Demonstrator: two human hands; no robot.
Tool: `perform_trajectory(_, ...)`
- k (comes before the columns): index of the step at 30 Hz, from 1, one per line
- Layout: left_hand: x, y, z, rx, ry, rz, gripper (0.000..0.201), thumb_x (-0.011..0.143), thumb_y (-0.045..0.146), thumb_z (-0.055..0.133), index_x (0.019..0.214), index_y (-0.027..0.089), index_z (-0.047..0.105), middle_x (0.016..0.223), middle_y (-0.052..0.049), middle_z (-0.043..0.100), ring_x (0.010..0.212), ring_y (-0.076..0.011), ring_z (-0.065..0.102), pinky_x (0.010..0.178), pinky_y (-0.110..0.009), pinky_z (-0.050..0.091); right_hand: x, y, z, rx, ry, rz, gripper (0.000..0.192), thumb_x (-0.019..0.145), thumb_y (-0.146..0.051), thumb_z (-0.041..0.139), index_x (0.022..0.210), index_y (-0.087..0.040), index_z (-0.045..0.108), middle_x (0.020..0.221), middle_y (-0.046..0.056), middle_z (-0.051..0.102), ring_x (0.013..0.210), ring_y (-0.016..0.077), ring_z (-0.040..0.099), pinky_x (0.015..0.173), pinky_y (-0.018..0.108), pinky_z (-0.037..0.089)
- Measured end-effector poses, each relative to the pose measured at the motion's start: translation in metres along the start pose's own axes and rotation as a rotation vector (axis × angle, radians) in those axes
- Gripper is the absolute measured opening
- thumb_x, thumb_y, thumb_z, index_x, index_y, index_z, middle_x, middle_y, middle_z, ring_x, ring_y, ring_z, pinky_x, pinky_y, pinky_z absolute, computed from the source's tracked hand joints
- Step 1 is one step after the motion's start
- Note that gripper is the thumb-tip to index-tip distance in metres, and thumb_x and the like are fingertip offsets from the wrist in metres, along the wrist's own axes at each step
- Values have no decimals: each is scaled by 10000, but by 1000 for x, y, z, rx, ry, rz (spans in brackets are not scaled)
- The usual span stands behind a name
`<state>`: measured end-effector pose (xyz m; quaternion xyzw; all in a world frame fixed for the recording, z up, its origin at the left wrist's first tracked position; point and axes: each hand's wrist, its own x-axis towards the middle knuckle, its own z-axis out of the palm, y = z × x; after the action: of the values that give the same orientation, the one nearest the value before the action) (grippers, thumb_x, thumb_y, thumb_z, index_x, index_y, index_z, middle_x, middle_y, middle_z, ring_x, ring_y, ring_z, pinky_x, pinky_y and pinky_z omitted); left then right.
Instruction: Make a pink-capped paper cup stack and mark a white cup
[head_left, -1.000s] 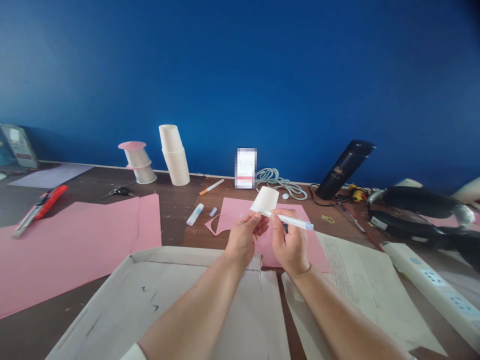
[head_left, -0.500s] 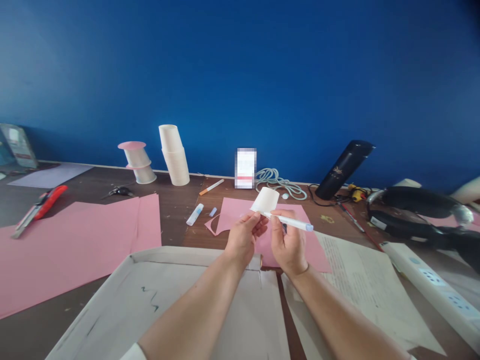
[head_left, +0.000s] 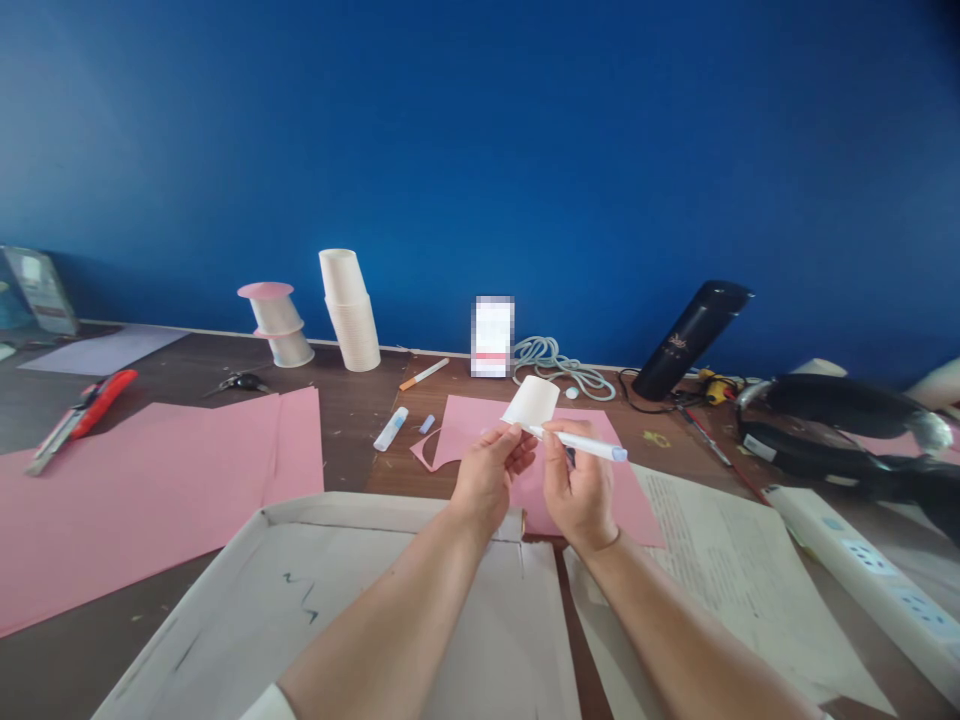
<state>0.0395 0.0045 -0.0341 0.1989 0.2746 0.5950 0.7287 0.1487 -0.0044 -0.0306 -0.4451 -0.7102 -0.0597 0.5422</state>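
My left hand pinches the rim of a small white paper cup, held tilted above a pink sheet with a curved cut-out. My right hand grips a white pen with a pale blue end, its tip against the cup near my left fingers. Both hands hover over the far edge of a flat white cardboard tray.
A large pink sheet lies left, with a red utility knife and scissors. At the back stand stacked cups, a pink-lidded cup pair, a glue stick, a cable coil and a black flask. A power strip and printed paper lie right.
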Motion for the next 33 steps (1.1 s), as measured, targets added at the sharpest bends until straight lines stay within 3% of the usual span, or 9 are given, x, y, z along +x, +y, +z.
perform_trajectory(22,0,0,0,3,-16,6,182,689,262,733,781,118,671,758,-44,655,723,-105,605,735,-236,450,-2,-1,-2,42,-15,67,169,898,-270,467,990,-195,587,909,82,648,840,202,609,767,369,493)
perform_trajectory(25,-1,1,1,-28,12,-7,160,700,235,725,789,116,666,772,-49,658,733,-105,613,730,-229,466,-4,-1,-1,123,8,131,212,904,-273,460,1069,-203,573,961,82,636,822,185,620,751,357,506)
perform_trajectory(28,0,3,1,-80,48,-16,113,712,197,711,759,114,650,739,-42,649,714,-96,618,693,-204,482,-2,1,2,236,45,234,220,919,-291,436,1085,-196,545,857,50,628,722,154,613,696,331,513)
perform_trajectory(33,0,3,1,-175,56,-29,108,703,177,721,757,124,644,747,-24,653,717,-90,632,681,-189,517,4,17,9,427,211,529,271,887,-420,484,1038,-195,495,876,52,655,777,168,643,708,342,522)
